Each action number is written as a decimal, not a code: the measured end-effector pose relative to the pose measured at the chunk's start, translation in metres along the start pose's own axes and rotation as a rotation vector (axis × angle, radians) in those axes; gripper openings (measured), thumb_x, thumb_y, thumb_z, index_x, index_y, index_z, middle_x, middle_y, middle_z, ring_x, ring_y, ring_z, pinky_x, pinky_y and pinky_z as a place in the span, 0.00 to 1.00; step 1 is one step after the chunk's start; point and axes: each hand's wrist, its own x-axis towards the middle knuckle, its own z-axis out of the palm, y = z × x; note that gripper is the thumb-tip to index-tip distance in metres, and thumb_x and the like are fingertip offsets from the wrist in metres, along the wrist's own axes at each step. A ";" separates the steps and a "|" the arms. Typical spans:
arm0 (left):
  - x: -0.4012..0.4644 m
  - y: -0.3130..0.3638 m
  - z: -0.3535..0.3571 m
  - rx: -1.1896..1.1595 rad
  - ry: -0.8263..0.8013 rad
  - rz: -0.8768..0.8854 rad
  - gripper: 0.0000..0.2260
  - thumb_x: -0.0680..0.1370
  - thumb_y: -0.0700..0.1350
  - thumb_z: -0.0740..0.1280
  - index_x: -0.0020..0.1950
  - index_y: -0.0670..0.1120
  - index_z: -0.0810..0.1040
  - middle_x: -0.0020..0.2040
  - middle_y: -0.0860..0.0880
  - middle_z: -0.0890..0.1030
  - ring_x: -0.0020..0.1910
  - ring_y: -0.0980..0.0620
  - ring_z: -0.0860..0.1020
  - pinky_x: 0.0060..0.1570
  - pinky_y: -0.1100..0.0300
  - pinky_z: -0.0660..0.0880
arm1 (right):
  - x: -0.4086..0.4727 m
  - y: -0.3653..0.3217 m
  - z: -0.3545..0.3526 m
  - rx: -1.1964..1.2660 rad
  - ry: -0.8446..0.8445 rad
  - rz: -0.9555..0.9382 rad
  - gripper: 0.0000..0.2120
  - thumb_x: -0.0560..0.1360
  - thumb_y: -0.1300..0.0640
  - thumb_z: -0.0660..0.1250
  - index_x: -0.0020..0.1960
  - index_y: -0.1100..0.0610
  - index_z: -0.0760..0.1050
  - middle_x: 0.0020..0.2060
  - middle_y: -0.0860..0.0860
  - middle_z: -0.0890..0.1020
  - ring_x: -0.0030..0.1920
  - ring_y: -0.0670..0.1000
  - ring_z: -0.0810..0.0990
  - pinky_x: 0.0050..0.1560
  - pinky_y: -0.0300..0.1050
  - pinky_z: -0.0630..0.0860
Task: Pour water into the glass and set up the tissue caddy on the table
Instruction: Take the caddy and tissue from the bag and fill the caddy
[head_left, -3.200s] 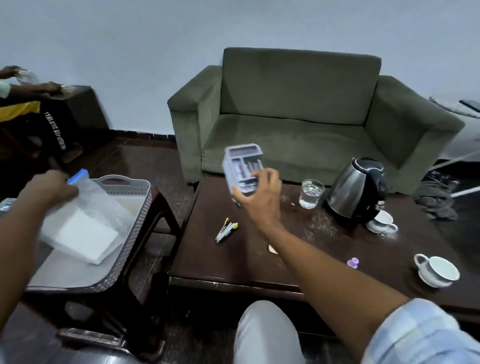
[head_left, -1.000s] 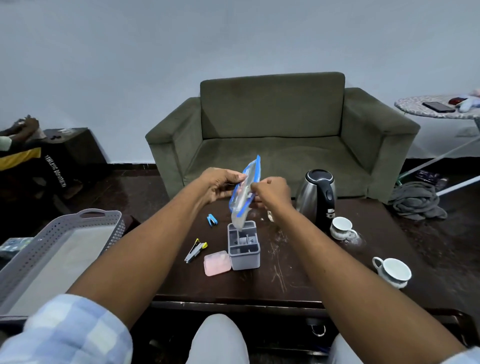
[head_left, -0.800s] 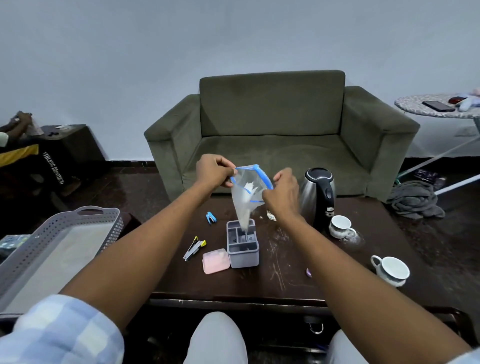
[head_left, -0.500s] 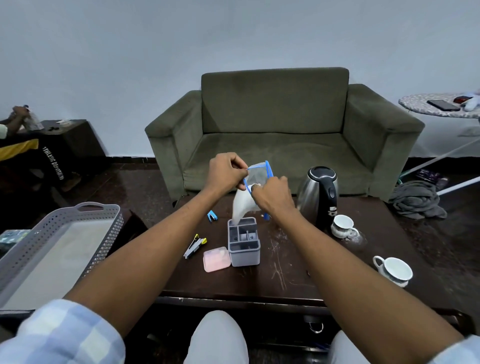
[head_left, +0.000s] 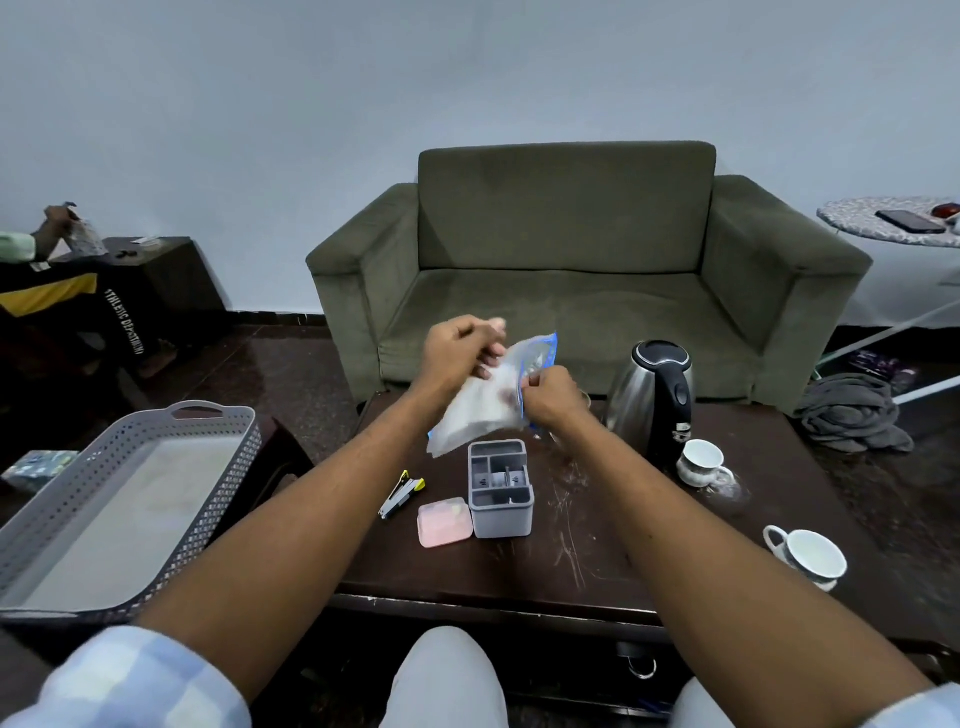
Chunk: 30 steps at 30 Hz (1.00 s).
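A grey caddy (head_left: 500, 488) with several compartments stands upright on the dark wooden table (head_left: 597, 561). Just above and behind it I hold a clear zip bag (head_left: 485, 402) with a blue seal and white tissues inside. My left hand (head_left: 457, 358) grips the bag's upper left side and my right hand (head_left: 550, 397) grips its right edge. The steel kettle (head_left: 657, 395) stands to the right of my hands. My right hand hides most of the glass, with only a sliver of rim showing behind it.
A pink box (head_left: 444, 521) lies against the caddy's left side, with a small stapler (head_left: 401, 493) further left. Two white cups (head_left: 701, 462) (head_left: 808, 558) sit at the table's right. A grey perforated tray (head_left: 124, 504) rests on a stool at left. A green sofa (head_left: 571, 280) stands behind.
The bag's mouth was pulled open over the caddy, and now the bag is tilted to the left with both hands gripping it. The blue clip behind the stapler is now hidden by my left arm.
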 end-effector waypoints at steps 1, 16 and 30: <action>0.005 -0.006 -0.009 0.034 0.094 -0.025 0.09 0.81 0.48 0.71 0.44 0.45 0.83 0.39 0.46 0.84 0.39 0.49 0.80 0.44 0.55 0.77 | -0.001 0.000 -0.001 0.120 -0.063 -0.010 0.12 0.79 0.67 0.65 0.38 0.70 0.74 0.34 0.62 0.73 0.32 0.57 0.71 0.29 0.44 0.66; -0.018 -0.081 -0.096 -0.134 0.046 -0.783 0.14 0.83 0.37 0.68 0.67 0.34 0.78 0.53 0.39 0.88 0.45 0.44 0.87 0.53 0.46 0.85 | 0.008 0.027 -0.014 0.396 -0.090 -0.049 0.13 0.81 0.69 0.64 0.41 0.59 0.79 0.41 0.59 0.84 0.40 0.57 0.83 0.39 0.51 0.82; -0.021 -0.088 -0.058 0.452 -0.424 -0.103 0.50 0.69 0.25 0.76 0.85 0.45 0.56 0.75 0.48 0.74 0.77 0.49 0.71 0.74 0.62 0.71 | 0.000 0.041 -0.017 0.085 -0.217 -0.306 0.07 0.76 0.67 0.67 0.41 0.66 0.72 0.37 0.55 0.72 0.34 0.46 0.73 0.34 0.40 0.72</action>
